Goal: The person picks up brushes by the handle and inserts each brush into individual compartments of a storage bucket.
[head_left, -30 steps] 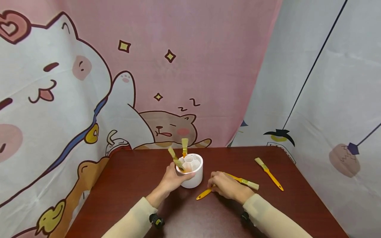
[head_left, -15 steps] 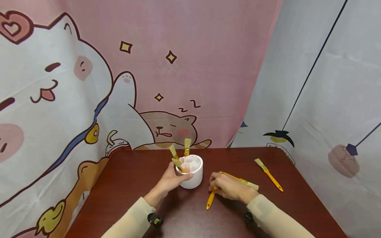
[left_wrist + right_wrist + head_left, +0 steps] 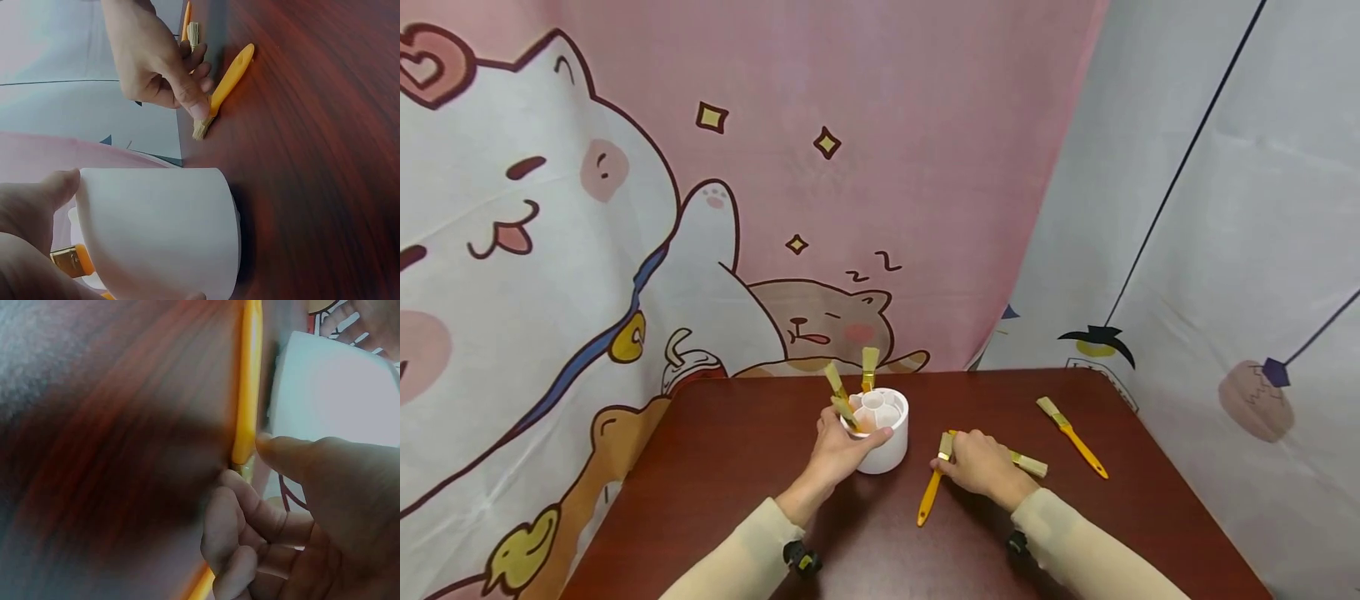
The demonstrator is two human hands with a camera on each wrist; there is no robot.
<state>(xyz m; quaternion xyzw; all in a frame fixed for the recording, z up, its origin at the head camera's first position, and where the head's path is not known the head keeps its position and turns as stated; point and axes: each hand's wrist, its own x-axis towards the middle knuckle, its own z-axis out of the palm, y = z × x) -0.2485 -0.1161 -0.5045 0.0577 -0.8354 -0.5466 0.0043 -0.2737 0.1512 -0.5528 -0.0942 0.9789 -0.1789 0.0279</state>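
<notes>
My left hand (image 3: 837, 454) grips the rim of a white round brush holder (image 3: 886, 452), thumb at the near side. Several paintbrushes stand in it bristles up, among them one brush (image 3: 869, 368) at the back and another brush (image 3: 835, 379) at the left. To the right of the holder, my right hand (image 3: 983, 465) pinches a yellow-handled paintbrush (image 3: 928, 502) near its metal band, low over the table. Its bristles point away from me, its handle toward me. In the right wrist view, thumb and forefinger meet at the brush (image 3: 249, 394); the other fingers curl.
Beyond my right hand a second paintbrush (image 3: 1030, 464) lies on the dark red table (image 3: 730, 467), partly hidden by that hand. Farther right lies another paintbrush (image 3: 1078, 442). A printed cloth (image 3: 925, 167) hangs behind the table.
The paintbrush in my right hand has swung round: its handle, which pointed left, now points toward me, and its bristles now show. My left hand keeps its grip on the holder.
</notes>
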